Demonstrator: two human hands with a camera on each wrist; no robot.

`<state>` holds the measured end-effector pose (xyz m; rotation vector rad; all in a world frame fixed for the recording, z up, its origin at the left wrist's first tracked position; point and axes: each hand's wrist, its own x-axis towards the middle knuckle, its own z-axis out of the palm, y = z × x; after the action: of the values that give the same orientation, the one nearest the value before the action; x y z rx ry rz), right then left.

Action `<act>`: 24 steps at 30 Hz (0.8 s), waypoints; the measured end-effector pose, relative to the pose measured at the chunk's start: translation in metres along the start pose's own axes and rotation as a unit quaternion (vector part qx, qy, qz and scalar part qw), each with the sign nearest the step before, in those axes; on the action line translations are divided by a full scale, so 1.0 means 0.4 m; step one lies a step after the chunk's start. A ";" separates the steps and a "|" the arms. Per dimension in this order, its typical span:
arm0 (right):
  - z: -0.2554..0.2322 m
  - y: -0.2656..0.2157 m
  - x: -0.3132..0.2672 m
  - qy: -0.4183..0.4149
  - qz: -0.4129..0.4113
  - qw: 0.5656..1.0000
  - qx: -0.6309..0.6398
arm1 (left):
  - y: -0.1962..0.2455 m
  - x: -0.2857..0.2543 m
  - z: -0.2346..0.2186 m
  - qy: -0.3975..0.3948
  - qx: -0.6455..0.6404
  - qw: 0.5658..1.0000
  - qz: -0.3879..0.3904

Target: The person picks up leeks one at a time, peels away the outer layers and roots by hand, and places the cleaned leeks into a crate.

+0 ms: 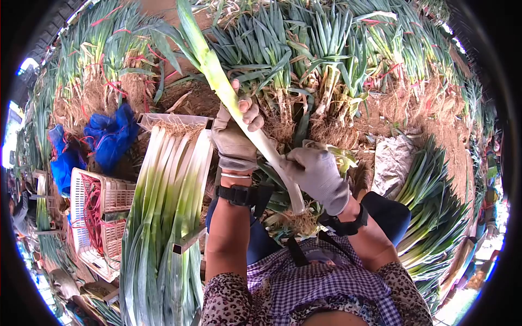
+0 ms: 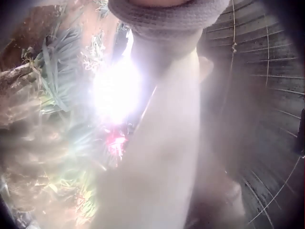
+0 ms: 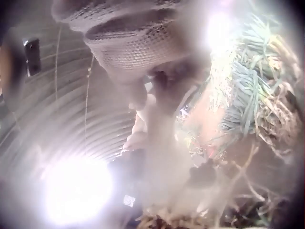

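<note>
One long leek slants across the middle of the head view, green top at the upper left, roots down by the person's lap. The gloved left hand holds it midway, fingertips curled over the stalk. On the white lower stalk, the gloved right hand pinches with thumb and fingers. In the left wrist view the pale stalk runs down from the left hand, blurred. The right wrist view shows the right hand above the hazy stalk, with roots at the bottom.
Trimmed leeks lie in a metal frame at left, beside a white basket with red ties. Blue bags are behind it. Rooted leek bundles stand along the back; more leeks lie at right near a crumpled sack.
</note>
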<state>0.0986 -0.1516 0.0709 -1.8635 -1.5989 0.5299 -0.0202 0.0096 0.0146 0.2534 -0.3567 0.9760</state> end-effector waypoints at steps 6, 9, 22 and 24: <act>-0.014 0.033 -0.026 -0.036 0.159 0.877 0.452 | 0.016 0.003 0.000 0.004 -0.039 0.999 0.017; -0.050 0.150 -0.113 -0.067 0.132 0.591 0.793 | 0.043 -0.003 -0.005 0.080 0.037 0.995 0.057; -0.093 0.050 -0.023 0.069 -0.055 0.996 -0.019 | -0.040 -0.011 -0.019 0.316 0.283 0.903 0.063; -0.066 0.033 0.014 0.063 -0.035 0.994 -0.082 | -0.041 -0.012 -0.006 0.300 0.318 0.898 0.057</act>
<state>0.1266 -0.1523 0.0818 -1.9110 -1.6572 0.2514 -0.0083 -0.0019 0.0097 0.5060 0.5373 1.2137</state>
